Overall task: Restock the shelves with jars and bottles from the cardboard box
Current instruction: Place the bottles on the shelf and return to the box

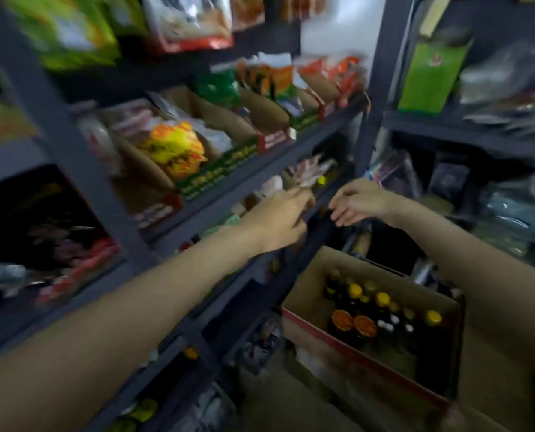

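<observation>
Yellow-and-orange crinkled snack packet [176, 148], upright in a brown cardboard display tray with green front strip [216, 169]. Red-and-white plastic food bags [188, 23], hung along the top. Tall green paper carton [428, 76], stood at right. Black printed box [38, 219], placed at left, blurred.

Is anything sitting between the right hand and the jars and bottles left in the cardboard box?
Nothing visible. The right hand hovers by the shelf edge, and the cardboard box sits open-topped below it, the jars and bottles exposed. The left hand is off to the side at the shelf.
</observation>
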Tool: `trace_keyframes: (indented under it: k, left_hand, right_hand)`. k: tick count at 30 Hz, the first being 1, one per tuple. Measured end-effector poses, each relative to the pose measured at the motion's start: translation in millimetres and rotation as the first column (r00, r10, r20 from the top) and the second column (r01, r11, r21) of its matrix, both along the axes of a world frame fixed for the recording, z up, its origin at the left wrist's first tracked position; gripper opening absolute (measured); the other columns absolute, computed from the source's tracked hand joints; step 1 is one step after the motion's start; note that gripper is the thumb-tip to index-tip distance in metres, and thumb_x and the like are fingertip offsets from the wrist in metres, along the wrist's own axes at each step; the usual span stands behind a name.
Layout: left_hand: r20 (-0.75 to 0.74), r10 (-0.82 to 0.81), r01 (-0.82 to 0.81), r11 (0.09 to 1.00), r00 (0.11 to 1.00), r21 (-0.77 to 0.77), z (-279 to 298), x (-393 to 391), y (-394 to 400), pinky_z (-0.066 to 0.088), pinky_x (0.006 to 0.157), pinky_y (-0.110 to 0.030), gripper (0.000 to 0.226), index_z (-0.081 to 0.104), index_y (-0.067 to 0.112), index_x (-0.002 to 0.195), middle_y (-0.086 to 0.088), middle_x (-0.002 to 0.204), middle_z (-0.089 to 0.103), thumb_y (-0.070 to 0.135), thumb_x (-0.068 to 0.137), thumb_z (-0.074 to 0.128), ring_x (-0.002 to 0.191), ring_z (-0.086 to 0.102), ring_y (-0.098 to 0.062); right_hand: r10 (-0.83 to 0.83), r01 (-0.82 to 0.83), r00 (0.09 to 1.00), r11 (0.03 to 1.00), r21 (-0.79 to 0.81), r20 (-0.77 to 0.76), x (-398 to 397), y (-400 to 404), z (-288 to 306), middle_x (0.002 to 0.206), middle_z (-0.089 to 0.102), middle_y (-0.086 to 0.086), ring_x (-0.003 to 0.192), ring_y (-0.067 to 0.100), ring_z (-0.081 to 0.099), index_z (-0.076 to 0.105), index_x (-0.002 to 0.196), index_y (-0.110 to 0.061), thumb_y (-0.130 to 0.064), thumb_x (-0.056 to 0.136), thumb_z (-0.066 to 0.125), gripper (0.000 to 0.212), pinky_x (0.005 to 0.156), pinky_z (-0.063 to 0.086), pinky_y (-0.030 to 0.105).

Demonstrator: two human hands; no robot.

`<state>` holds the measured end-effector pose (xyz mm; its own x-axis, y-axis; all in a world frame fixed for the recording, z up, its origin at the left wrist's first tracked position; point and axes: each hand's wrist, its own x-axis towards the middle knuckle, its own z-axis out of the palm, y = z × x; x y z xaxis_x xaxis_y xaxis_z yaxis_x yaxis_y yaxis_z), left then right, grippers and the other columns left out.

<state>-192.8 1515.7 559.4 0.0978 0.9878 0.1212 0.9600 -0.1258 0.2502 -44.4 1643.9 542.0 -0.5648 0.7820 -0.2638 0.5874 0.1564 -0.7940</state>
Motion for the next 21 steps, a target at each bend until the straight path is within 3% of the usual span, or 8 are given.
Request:
trace_keyframes:
  k: [2, 4, 7, 10, 13, 16, 19, 21]
  left_hand:
    - [0.06, 0.02, -0.012, 0.992, 0.998, -0.125, -43.2, 14.0, 49.2, 0.034, 0.077, -0.026, 0.032, 0.046, 0.009, 0.124, -0.01, 0.122, 0.051, 0.013, 0.092, 0.047, 0.11, 0.049, -0.025]
    - [0.116, 0.062, -0.031, 0.968, 0.991, -0.251, -88.3, 23.2, 91.2, 0.037, 0.075, -0.029, 0.026, 0.05, 0.004, 0.117, -0.013, 0.115, 0.053, 0.01, 0.092, 0.048, 0.105, 0.052, -0.028]
    - [0.159, 0.176, -0.099, 0.911, 0.971, -0.401, -147.9, 29.1, 138.4, 0.045, 0.086, -0.039, 0.021, 0.052, 0.001, 0.111, -0.018, 0.111, 0.056, 0.006, 0.091, 0.047, 0.103, 0.055, -0.032]
    - [0.148, 0.247, -0.138, 0.847, 0.958, -0.514, -191.5, 28.5, 159.0, 0.046, 0.091, -0.04, 0.028, 0.049, 0.003, 0.121, -0.015, 0.118, 0.054, 0.011, 0.094, 0.045, 0.107, 0.053, -0.03]
    - [0.126, 0.252, -0.125, 0.783, 0.959, -0.61, -223.5, 23.6, 157.9, 0.043, 0.093, -0.031, 0.033, 0.047, 0.006, 0.126, -0.011, 0.124, 0.052, 0.014, 0.095, 0.044, 0.113, 0.051, -0.026]
    - [0.122, 0.302, -0.151, 0.738, 0.945, -0.657, -240.0, 13.1, 150.9, 0.04, 0.088, -0.025, 0.031, 0.049, 0.007, 0.124, -0.01, 0.122, 0.054, 0.013, 0.094, 0.047, 0.108, 0.051, -0.02]
    - [0.14, 0.425, -0.232, 0.708, 0.895, -0.667, -247.7, 2.7, 145.3, 0.038, 0.082, -0.02, 0.029, 0.051, 0.006, 0.122, -0.01, 0.12, 0.057, 0.013, 0.094, 0.047, 0.101, 0.051, -0.016]
    - [0.151, 0.499, -0.282, 0.685, 0.853, -0.672, -251.9, -0.1, 141.7, 0.04, 0.086, -0.022, 0.029, 0.051, 0.005, 0.122, -0.011, 0.12, 0.058, 0.013, 0.094, 0.047, 0.108, 0.054, -0.02]
  right_hand:
    - [-0.017, 0.02, 0.996, 0.999, -0.037, 0.091, 18.2, 45.0, -54.5, 0.09, 0.063, 0.022, 0.055, 0.017, 0.065, 0.061, 0.083, -0.003, -0.004, 0.095, 0.045, 0.02, 0.05, 0.053, 0.018]
    - [0.021, -0.02, 0.977, 1.0, -0.003, 0.21, 30.5, 82.5, -109.5, 0.083, 0.063, 0.013, 0.078, 0.026, 0.066, 0.065, 0.08, -0.006, -0.003, 0.091, 0.05, 0.019, 0.067, 0.054, 0.029]
    - [0.222, -0.227, 0.868, 0.973, -0.041, 0.444, 34.5, 113.9, -183.3, 0.1, 0.065, 0.019, 0.097, 0.031, 0.059, 0.064, 0.103, 0.006, -0.007, 0.092, 0.047, 0.025, 0.078, 0.046, 0.033]
    - [0.333, -0.385, 0.752, 0.922, -0.031, 0.568, 32.7, 128.5, -249.9, 0.118, 0.06, 0.016, 0.108, 0.032, 0.056, 0.06, 0.114, -0.004, -0.015, 0.094, 0.045, 0.028, 0.094, 0.045, 0.04]
    - [0.283, -0.342, 0.755, 0.94, -0.012, 0.592, 35.0, 128.6, -311.6, 0.131, 0.05, 0.019, 0.122, 0.036, 0.044, 0.052, 0.127, -0.002, -0.015, 0.096, 0.041, 0.035, 0.102, 0.034, 0.04]
    - [0.23, -0.291, 0.742, 0.957, -0.006, 0.63, 34.3, 123.2, -354.7, 0.141, 0.038, 0.021, 0.131, 0.036, 0.033, 0.045, 0.133, 0.0, -0.016, 0.096, 0.04, 0.041, 0.106, 0.027, 0.04]
    - [0.202, -0.351, 0.711, 0.932, 0.092, 0.673, 30.9, 121.6, -365.7, 0.135, 0.045, 0.016, 0.125, 0.034, 0.037, 0.047, 0.129, -0.005, -0.016, 0.097, 0.039, 0.035, 0.104, 0.027, 0.037]
    - [0.138, -0.267, 0.777, 0.956, 0.123, 0.615, 31.8, 125.1, -373.1, 0.13, 0.05, 0.016, 0.119, 0.035, 0.044, 0.045, 0.131, -0.006, -0.021, 0.095, 0.041, 0.039, 0.099, 0.032, 0.038]
